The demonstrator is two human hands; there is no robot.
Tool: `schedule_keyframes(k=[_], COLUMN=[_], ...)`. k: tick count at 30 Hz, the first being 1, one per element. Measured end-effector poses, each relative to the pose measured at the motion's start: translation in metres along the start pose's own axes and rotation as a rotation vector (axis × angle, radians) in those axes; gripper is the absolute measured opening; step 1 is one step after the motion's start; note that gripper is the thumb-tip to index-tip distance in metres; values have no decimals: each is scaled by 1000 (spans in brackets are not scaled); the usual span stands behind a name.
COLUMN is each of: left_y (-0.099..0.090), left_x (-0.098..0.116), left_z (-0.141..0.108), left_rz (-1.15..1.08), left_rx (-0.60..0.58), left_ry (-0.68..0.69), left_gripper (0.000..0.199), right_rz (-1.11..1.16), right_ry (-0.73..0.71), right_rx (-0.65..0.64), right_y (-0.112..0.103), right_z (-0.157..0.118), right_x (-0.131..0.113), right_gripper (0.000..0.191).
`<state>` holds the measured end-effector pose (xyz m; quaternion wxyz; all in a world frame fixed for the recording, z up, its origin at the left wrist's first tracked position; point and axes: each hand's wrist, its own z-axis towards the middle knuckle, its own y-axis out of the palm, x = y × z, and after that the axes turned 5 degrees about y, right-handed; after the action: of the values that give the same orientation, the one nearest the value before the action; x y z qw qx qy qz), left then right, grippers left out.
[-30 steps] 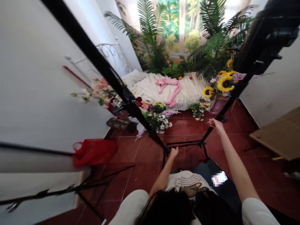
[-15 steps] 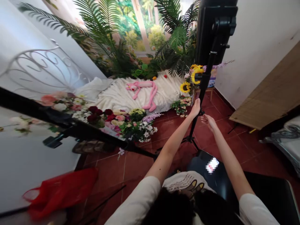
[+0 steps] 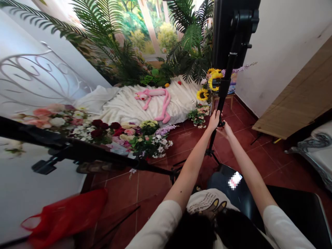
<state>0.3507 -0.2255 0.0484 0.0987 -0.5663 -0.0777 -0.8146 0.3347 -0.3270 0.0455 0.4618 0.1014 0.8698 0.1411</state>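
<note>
A black light stand (image 3: 226,90) rises in front of me, with a black box-shaped fixture (image 3: 225,33) on its top and splayed legs at the floor. My left hand (image 3: 214,120) is wrapped around its pole. Just lower, on the other side of the pole, my right hand (image 3: 225,130) has its fingers closed at the small black clamp knob (image 3: 221,123). Part of the knob and the fingertips are hidden. A phone with a lit, blurred screen (image 3: 234,180) lies by my lap.
A second black stand (image 3: 95,152) slants across the left. Artificial flowers (image 3: 135,138) edge a white blanket (image 3: 114,109) bearing a pink plush toy (image 3: 155,92). A red bag (image 3: 70,211) lies lower left. A brown board (image 3: 293,97) leans at the right wall.
My right hand has moved left and up, from beside the pole onto its clamp knob. My left hand stays on the pole. The view has shifted slightly.
</note>
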Motion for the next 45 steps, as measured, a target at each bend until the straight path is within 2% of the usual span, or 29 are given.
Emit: schedule_keyframes(k=[5, 8, 11, 14, 17, 19, 26, 30, 33, 36, 39, 45], left_y=[2, 3, 4, 4, 4, 4, 5, 5, 5, 5, 5, 6], left_x=[3, 4, 4, 5, 4, 2, 1, 6, 10, 11, 8, 0], left_z=[-2, -3, -2, -2, -2, -2, 0, -3, -5, -4, -2, 1], left_rz=[67, 71, 58, 69, 70, 64, 70, 55, 51, 76, 67, 60], left_rx=[32, 50, 57, 50, 39, 47, 56, 57, 59, 62, 58, 62], left_ry=[1, 12, 14, -6, -14, -5, 16, -9, -49, -27, -24, -17], left_gripper=[69, 67, 63, 59, 55, 53, 52, 52, 53, 53, 53, 51], right_rz=[-65, -96, 10, 153, 185, 173, 310, 298, 329, 409, 487, 614], right_ry=[-27, 94, 254, 385, 446, 441, 280, 250, 263, 303, 343, 308], right_rx=[43, -16, -142, -322, -477, -534, -443, -474, -502, -505, -511, -496], right_y=[-5, -9, -12, -17, -22, -22, -11, -8, -9, -10, -9, -6], right_z=[-8, -16, -22, -21, -20, -22, -33, -30, -27, -25, -25, -22], right_x=[-5, -11, -16, -15, -12, -11, -21, -19, -16, -14, -15, -17], right_gripper=[39, 43, 43, 46, 48, 47, 35, 30, 35, 35, 30, 19])
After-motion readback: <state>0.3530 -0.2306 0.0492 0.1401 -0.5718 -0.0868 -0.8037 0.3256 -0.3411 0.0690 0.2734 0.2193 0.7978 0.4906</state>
